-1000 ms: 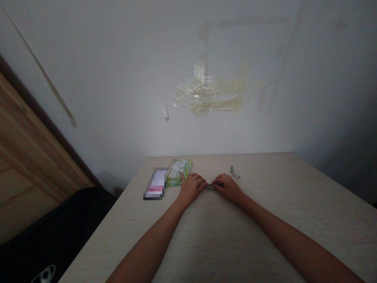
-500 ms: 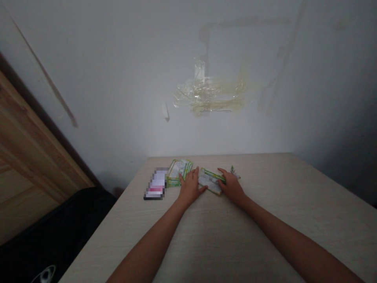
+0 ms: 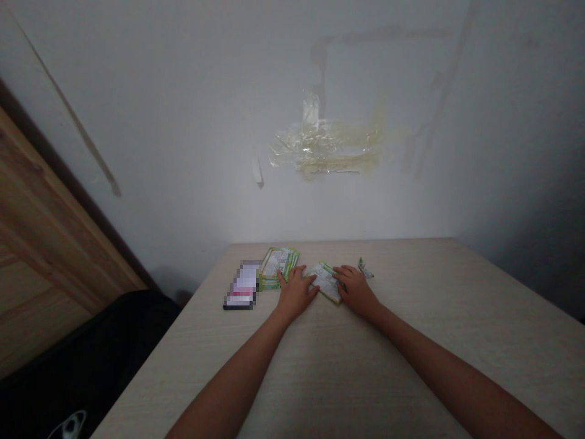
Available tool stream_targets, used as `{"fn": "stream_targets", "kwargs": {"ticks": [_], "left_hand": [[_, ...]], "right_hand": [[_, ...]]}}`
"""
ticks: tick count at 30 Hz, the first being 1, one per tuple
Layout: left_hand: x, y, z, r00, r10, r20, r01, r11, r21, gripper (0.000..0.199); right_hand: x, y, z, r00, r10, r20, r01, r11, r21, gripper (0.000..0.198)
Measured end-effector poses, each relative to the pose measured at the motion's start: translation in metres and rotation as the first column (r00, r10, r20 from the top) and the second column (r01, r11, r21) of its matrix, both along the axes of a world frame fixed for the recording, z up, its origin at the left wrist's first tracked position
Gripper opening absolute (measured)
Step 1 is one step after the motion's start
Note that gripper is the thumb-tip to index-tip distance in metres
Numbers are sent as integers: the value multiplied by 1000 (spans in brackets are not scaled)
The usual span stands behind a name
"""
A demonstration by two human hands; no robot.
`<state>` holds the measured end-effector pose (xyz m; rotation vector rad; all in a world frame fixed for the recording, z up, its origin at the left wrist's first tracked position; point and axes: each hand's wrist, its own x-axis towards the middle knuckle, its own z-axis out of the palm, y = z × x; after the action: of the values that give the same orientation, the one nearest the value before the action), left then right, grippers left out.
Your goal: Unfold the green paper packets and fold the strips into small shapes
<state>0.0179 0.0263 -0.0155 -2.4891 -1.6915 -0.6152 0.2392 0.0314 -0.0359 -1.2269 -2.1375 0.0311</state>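
Observation:
A folded green-and-white printed packet (image 3: 326, 282) lies at an angle on the table between my hands. My left hand (image 3: 296, 292) rests at its left side, fingers spread, with the thumb at the packet's edge. My right hand (image 3: 357, 288) lies over the packet's right part, fingers stretched across it and hiding that end. Just left of my left hand is a pile of similar green-and-white packets (image 3: 276, 263), its near right corner close to the fingertips. Beyond my right hand sits a small crumpled green-and-white piece (image 3: 365, 268).
A phone-like flat object (image 3: 242, 286), its face pixelated, lies left of the pile. The pale wooden table (image 3: 311, 378) meets a wall (image 3: 183, 122) with peeling clear tape (image 3: 329, 143). Black fabric (image 3: 91, 360) and a wooden panel (image 3: 41, 231) stand at the left.
My right hand's fingers have shifted left, further over the packet, and the green strip along its upper edge shows less. My left hand's fingers have drawn in slightly. The pile stays put.

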Motion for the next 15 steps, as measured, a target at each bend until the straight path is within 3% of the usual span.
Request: {"fn": "stream_targets", "kwargs": {"ticks": [8,15], "left_hand": [[-1,2,-1,995,-90,39,91,996,-24,28],[-2,2,-2,993,-99,56,103,992,-69,35]], "right_hand": [[0,-2,6,999,49,21,-47,997,-56,30],[-4,-8,10,996,87,21,-86,995,-58,24]]}}
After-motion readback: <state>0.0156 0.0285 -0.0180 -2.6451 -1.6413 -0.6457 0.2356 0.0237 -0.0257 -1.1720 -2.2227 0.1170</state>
